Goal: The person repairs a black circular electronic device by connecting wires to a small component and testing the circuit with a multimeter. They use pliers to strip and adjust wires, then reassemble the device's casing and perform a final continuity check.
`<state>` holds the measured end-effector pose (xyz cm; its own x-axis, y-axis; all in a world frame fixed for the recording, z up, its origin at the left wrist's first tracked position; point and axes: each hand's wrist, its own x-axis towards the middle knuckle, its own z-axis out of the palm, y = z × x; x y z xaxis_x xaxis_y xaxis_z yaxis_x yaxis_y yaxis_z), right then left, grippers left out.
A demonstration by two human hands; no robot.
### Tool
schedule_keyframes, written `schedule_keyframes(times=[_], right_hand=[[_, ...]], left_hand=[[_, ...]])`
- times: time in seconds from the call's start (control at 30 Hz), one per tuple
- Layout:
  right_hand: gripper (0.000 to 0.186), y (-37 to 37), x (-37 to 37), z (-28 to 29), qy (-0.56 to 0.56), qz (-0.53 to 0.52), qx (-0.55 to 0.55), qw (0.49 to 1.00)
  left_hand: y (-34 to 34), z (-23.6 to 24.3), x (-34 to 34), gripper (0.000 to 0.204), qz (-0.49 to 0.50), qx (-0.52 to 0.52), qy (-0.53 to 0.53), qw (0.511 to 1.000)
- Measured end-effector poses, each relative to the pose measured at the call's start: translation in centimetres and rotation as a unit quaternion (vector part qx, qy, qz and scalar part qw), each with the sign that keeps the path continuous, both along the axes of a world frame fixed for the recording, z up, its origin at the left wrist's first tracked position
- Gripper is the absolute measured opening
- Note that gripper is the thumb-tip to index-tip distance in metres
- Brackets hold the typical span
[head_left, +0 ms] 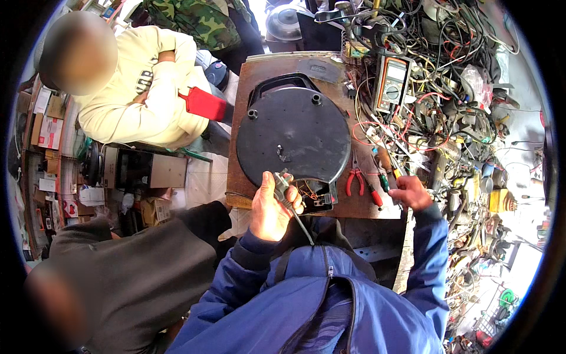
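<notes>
My left hand (271, 207) is closed around a thin grey rod-like piece (302, 227) with a thicker upper end; its exact kind is unclear. Just beyond that hand lies a round black appliance body (295, 133), flat side up, with a loop handle at its far side. An opening in its near edge shows wires (309, 190). My right hand (413, 193) is at the table's right edge with curled fingers; what they hold, if anything, is hidden. Near it are a green-handled screwdriver (383, 181), a red-handled one (375, 194) and red-handled pliers (355, 182).
The wooden table (244, 76) carries the appliance. A multimeter (392, 82) stands at the far right, before a dense heap of cables and parts (460, 124). A person in a cream hoodie (147, 88) sits at far left; another in dark clothing (141, 265) is at near left.
</notes>
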<state>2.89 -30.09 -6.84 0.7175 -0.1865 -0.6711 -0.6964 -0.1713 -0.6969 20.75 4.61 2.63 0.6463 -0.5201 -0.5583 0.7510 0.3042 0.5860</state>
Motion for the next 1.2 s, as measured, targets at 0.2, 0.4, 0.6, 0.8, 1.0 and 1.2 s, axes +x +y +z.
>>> schedule_keyframes(times=[0.2,0.4,0.6,0.8,1.0,1.2], right_hand=[[0.016,15.4,1.7,8.3,-0.391,-0.346,0.163,0.837],[0.017,22.3,6.3,9.6,-0.561,-0.240,-0.097,0.786],[0.023,23.2,6.9,9.0,-0.572,-0.208,-0.158,0.778],[0.023,23.6,6.3,8.7,-0.545,-0.266,-0.072,0.792],[0.022,23.0,6.9,9.0,-0.571,-0.245,-0.104,0.777],[0.023,19.9,6.6,8.7,-0.533,-0.304,-0.265,0.744]], left_hand=[[-1.2,0.3,-1.0,0.053,0.008,-0.001,0.035,0.999],[-1.7,0.6,-2.8,0.048,0.032,0.035,-0.036,0.998],[-1.6,0.9,-3.6,0.046,0.021,0.004,-0.119,0.993],[-2.1,1.8,-4.1,0.054,0.011,0.017,-0.164,0.986],[-2.0,1.3,-3.9,0.059,0.006,0.043,-0.198,0.979],[-2.5,2.8,-4.0,0.054,0.037,0.049,-0.144,0.988]])
